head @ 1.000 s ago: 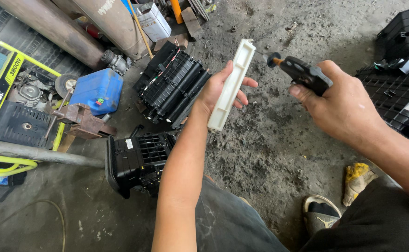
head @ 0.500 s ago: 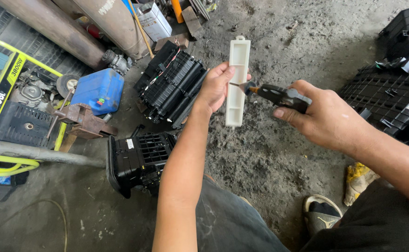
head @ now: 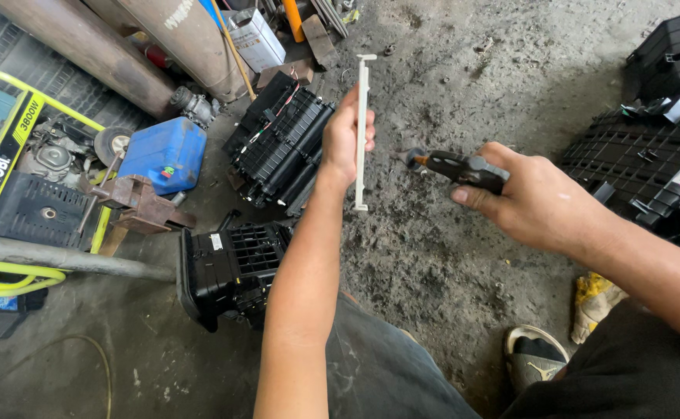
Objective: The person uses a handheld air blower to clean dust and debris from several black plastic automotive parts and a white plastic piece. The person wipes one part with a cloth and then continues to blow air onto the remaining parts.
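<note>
Hidden: the tip of the black-handled screwdriver [head: 455, 167] is hard to make out; the black ribbed plastic housing [head: 642, 155] is cut off at the frame edge.
Count: one long white plastic strip [head: 362, 132], one screwdriver, two hands.
Left hand [head: 346, 140]: fingers [head: 368, 128] curled around the strip, held upright above the concrete floor [head: 433, 264].
Right hand [head: 538, 203]: fingers closed around the screwdriver handle, just beside the strip.

The light is soft, even daylight, bright on the concrete floor [head: 464, 101] at the top and dimmer at the lower left. Shadows are weak. The picture is sharp; edges bend slightly from the wide lens
</note>
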